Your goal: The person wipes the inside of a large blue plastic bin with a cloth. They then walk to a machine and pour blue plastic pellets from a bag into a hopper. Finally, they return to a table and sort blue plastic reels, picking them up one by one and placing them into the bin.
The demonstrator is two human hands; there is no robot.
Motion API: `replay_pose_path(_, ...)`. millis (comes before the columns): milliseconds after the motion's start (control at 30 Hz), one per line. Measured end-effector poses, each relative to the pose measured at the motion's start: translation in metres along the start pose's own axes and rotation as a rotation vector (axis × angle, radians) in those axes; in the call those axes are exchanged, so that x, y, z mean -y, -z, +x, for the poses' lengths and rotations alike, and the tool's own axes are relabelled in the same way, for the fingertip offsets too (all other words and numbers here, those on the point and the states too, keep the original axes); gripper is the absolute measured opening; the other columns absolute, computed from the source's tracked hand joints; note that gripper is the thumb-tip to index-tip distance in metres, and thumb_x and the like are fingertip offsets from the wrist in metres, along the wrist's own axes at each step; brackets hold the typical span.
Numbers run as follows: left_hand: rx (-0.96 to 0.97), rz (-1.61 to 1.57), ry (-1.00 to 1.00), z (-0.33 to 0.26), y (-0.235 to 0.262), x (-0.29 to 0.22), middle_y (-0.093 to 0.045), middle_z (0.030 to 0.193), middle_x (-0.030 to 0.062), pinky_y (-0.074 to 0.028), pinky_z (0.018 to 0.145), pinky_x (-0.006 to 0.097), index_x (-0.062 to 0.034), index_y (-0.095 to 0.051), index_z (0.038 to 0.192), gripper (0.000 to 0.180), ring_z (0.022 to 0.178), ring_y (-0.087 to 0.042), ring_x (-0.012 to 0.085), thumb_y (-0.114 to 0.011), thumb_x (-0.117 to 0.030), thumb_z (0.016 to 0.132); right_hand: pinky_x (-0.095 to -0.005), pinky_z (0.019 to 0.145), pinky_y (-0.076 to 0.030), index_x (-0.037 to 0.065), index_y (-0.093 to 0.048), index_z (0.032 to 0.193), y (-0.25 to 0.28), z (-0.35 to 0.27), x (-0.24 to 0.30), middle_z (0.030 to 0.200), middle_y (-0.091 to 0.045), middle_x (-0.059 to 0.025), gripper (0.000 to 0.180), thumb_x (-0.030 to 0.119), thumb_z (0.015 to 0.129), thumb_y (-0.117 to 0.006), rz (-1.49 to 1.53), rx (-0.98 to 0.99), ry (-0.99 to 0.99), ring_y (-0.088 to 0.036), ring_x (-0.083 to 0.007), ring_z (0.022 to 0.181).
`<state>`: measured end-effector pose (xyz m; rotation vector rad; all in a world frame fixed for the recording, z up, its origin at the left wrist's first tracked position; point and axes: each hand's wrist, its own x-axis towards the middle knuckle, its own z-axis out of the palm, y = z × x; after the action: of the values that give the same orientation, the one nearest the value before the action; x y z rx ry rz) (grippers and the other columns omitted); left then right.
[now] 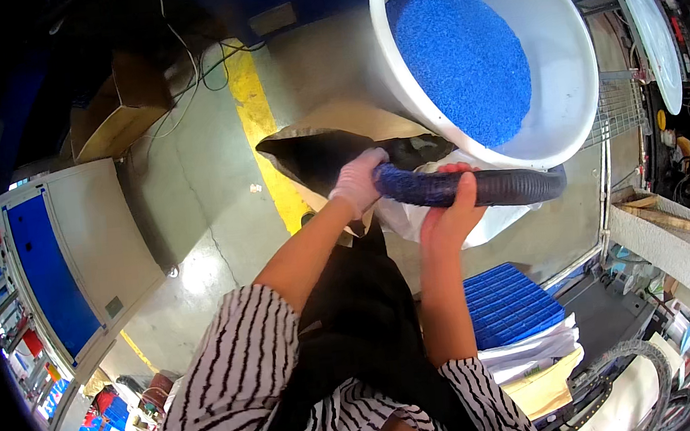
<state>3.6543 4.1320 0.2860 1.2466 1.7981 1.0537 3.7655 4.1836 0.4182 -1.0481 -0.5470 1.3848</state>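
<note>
The left hand (359, 184) and right hand (449, 220) grip the black ribbed flexible hose (517, 186) beside the near rim of the round white plastic tub (560, 62), probably positioning it; the next move needs steady holding.

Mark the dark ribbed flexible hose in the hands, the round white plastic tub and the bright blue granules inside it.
Dark ribbed flexible hose (512, 187): head view, its ribbed right stretch.
Round white plastic tub (561, 66): head view, bare inner wall.
Bright blue granules (463, 63): head view, surface middle.

Cardboard box (121, 112), yellow floor stripe (251, 100), pale cabinet (86, 249) (blue-panelled), blue gridded slab (510, 306)
</note>
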Motion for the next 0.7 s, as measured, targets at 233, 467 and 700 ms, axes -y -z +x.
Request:
replay_pose_path(233,0.085,0.210,0.174,0.004,0.006,0.053,-0.063,0.084,0.0120,-0.049,0.071,0.031,-0.0109,-0.055,0.103,0.031,0.075,-0.061,0.0240,-0.068,-0.017,0.075,-0.0363,0.079,-0.048,0.000,-0.046,0.104,-0.018,0.006,-0.055,0.095,-0.055,-0.0110,0.024,0.005,0.083,-0.057,-0.060,0.151,-0.016,-0.056,-0.0197,0.082)
replay_pose_path(467,0.233,0.156,0.241,0.013,0.011,0.054,-0.065,0.098,0.0129,-0.049,0.076,0.032,-0.0102,-0.056,0.103,0.027,0.086,-0.064,0.0248,-0.065,-0.016,0.079,-0.0345,0.079,-0.048,0.000,-0.047,0.101,-0.019,0.005,-0.051,0.090,-0.055,-0.0097,0.018,0.003,0.084,-0.055,-0.106,0.084,-0.037,-0.057,-0.0193,0.079)
replay_pose_path(700,0.307,0.260,0.374,0.019,0.017,0.046,-0.062,0.109,0.0167,-0.048,0.083,0.035,-0.0091,-0.051,0.120,0.042,0.099,-0.060,0.0317,-0.064,-0.015,0.081,-0.0355,0.083,-0.048,0.000,-0.044,0.106,0.002,0.001,-0.066,0.095,-0.055,-0.0100,0.025,0.011,0.087,-0.056,-0.142,0.109,-0.053,-0.058,-0.0207,0.086)
